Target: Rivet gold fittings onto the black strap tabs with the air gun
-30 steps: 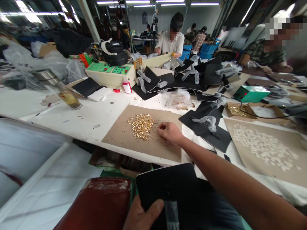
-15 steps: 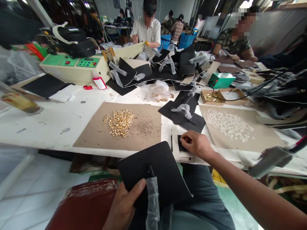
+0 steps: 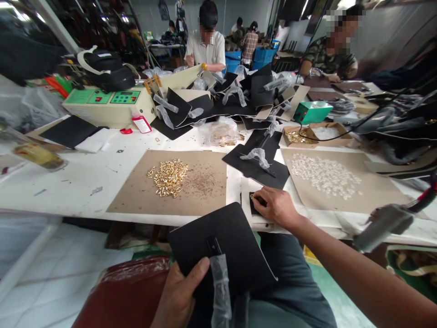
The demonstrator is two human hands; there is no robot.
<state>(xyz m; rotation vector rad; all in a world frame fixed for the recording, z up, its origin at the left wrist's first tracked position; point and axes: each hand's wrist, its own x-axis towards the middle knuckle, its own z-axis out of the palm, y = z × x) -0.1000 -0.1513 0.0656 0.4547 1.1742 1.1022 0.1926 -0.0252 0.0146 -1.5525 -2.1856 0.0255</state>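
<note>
Black panel (image 3: 223, 223) gripped in my left hand (image 3: 182, 287): strap (image 3: 220, 278) seemingly attached; gold piece (image 3: 252, 197) apparently loose, pinched by my right hand (image 3: 276, 206).

no legible text, brands, numbers, signs

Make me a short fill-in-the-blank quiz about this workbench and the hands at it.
The left hand holds a ____ panel.
The ____ hand is at the small dark pad.
The small metal pieces heaped on the brown sheet are ____.
The small box behind the cardboard trays is ____.
Missing words: black; right; gold; green.
</note>
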